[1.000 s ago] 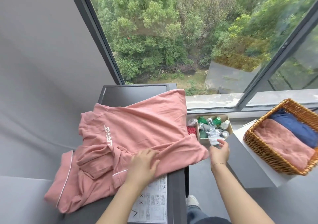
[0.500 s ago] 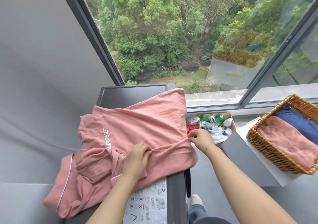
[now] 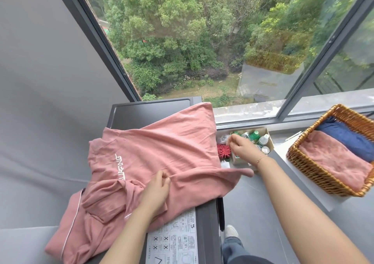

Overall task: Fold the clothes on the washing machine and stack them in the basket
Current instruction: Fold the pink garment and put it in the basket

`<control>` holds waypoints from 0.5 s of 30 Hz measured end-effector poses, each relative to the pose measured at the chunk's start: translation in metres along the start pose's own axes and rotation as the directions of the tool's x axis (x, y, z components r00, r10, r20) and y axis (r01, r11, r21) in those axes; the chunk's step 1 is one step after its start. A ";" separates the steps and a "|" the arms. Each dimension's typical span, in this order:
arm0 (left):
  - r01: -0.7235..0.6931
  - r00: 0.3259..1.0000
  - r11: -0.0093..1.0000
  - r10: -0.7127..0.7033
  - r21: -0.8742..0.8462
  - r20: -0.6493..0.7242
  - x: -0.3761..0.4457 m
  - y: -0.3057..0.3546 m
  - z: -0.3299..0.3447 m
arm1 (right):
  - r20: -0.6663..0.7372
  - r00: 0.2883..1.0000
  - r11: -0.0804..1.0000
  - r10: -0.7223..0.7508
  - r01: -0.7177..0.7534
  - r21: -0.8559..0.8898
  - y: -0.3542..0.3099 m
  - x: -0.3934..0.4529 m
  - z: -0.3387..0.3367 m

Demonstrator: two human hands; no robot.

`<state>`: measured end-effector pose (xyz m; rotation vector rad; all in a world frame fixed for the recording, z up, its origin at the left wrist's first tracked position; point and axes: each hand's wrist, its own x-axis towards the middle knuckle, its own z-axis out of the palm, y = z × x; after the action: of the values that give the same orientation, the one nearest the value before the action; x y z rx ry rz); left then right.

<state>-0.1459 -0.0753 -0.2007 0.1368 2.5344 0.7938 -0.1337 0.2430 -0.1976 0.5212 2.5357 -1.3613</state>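
- Pink cotton shirt with white lettering (image 3: 162, 158): spread over dark grey washing machine top (image 3: 149, 111), sleeve end overhanging right edge.
- Left hand (image 3: 156, 190): pinching a fold of the shirt.
- Right hand (image 3: 244, 149): raised beside the shirt, fingers loosely curled; grip impossible to tell.
- Woven wicker basket (image 3: 303, 166): right, holding folded pink and blue cloth.

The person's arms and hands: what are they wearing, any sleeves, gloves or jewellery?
Both forearms are bare, with no sleeves and no gloves in view. The right hand has a thin, fine chain bracelet at the wrist. The left hand shows no bracelet, watch or ring that can be made out.
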 end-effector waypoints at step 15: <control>-0.342 0.939 0.939 0.339 -0.050 -0.047 -0.003 0.033 0.015 | 0.022 1.000 0.992 0.005 -0.002 -0.125 0.055 -0.028 0.036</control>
<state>-0.1382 -0.0413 -0.1918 0.5598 2.5548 1.0068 -0.0853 0.2354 -0.2496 0.4839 2.5799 -1.1898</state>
